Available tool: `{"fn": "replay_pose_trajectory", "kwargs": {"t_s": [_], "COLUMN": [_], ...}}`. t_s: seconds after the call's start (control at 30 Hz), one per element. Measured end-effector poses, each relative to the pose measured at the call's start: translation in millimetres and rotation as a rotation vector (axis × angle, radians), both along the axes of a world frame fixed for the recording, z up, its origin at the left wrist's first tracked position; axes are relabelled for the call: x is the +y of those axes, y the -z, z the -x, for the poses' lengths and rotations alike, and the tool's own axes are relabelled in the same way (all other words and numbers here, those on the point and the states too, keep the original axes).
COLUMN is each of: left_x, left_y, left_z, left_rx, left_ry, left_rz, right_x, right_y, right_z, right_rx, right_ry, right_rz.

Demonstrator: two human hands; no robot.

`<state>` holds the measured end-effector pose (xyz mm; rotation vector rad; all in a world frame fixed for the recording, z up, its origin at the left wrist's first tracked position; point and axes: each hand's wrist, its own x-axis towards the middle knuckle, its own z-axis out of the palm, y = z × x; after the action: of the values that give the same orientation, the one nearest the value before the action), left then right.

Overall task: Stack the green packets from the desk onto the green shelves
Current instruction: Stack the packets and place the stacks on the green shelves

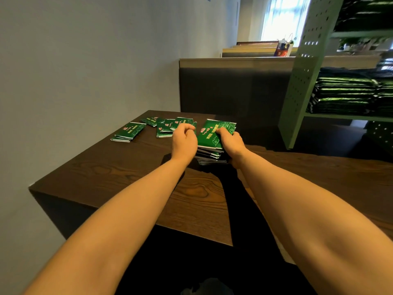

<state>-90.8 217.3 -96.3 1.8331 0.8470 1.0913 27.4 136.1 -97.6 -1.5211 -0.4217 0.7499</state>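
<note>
green packets (pixel 128 132) lie loose on the dark wooden desk (pixel 102 173), and both hands are at a stack near its middle.
furthest left, close to the grey wall (pixel 63 81), a small pile of packets lies flat; just right of it a looser cluster (pixel 164 128) overlaps near the desk's far edge. the left hand (pixel 184 140) is in front of that cluster's right end, knuckles up and fingers curled inward (whether they pinch a packet or hold nothing, i cannot tell). just beside it to the right stands the tall stack (pixel 210 143), its top packet face up and tilted; the right hand (pixel 230 143) grips it from the right side, fingers curled over the top packet. well apart, at the far right, the green shelves (pixel 297 86) carry flat layered piles (pixel 344 94) of more packets.
</note>
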Motion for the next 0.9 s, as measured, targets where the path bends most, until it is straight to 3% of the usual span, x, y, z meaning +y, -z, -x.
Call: {"fn": "replay_pose_trajectory", "kwargs": {"t_s": [0.37, 0.6, 0.7, 0.9], "left_x": [99.8, 110.9, 110.7, 109.9], "left_y": [26.5, 46.3, 45.9, 48.8], "left_z": [-39.6, -50.0, -50.8, -45.6], "left_rx": [0.399, 0.772, 0.768, 0.473], "left_ry": [-0.231, -0.208, -0.216, -0.312], "left_rz": [-0.089, -0.101, -0.119, -0.198], "right_x": [55.8, 60.4, 59.5, 56.4], "right_y": [26.2, 32.3, 32.9, 31.1], "right_z": [-47.8, -58.9, -59.4, -57.0], "right_rx": [-0.156, -0.156, -0.147, -0.161], "right_ry": [0.067, 0.047, 0.043, 0.037], "right_rz": [0.001, 0.017, 0.023, 0.021]}}
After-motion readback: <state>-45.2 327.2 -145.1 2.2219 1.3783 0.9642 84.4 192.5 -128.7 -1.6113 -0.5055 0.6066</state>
